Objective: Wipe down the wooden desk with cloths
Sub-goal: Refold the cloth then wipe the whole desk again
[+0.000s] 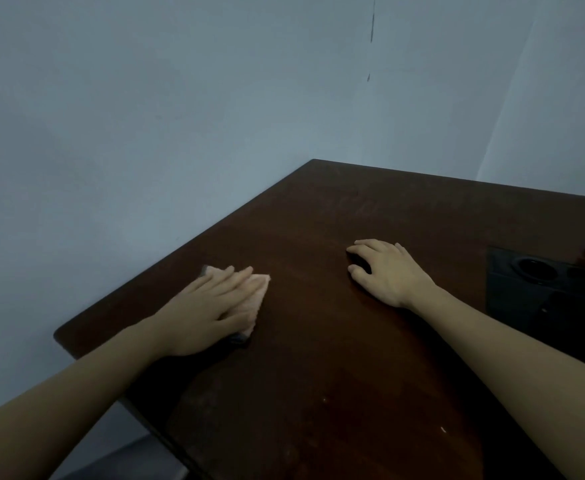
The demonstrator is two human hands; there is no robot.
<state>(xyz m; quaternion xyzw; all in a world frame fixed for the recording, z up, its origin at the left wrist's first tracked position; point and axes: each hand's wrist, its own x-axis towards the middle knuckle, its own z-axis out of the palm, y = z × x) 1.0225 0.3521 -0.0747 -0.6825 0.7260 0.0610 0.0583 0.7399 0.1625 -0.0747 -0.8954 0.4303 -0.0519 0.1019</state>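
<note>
Head view. Left grip (208,306): fingers straight and laid close together, palm down, pressing flat on the pink cloth (258,296); nothing is pinched or curled around. Right grip (384,271): palm down on the bare wood, fingers spread and slightly arched, thumb apart from the rest; whether anything dark lies under the fingertips cannot be told in the low light.

The pink cloth lies flat on the bench (336,341), near its left edge and just short of the near left corner. It is pale pink with a ribbed or terry texture and a darker border showing at its far tip and at its near corner by the thumb. Most of it is covered by the hand; a strip shows to the right of the fingers.

The bench top is dark reddish-brown wood with a rounded near left corner. A few small pale specks (443,429) sit on the near part of the surface, between the two forearms.

A black object (540,299) with a round recess in its top rests on the right part of the bench, near the right wrist but apart from it; its kind cannot be made out. Plain blue-grey walls (145,116) meet the bench along its left and far sides.
</note>
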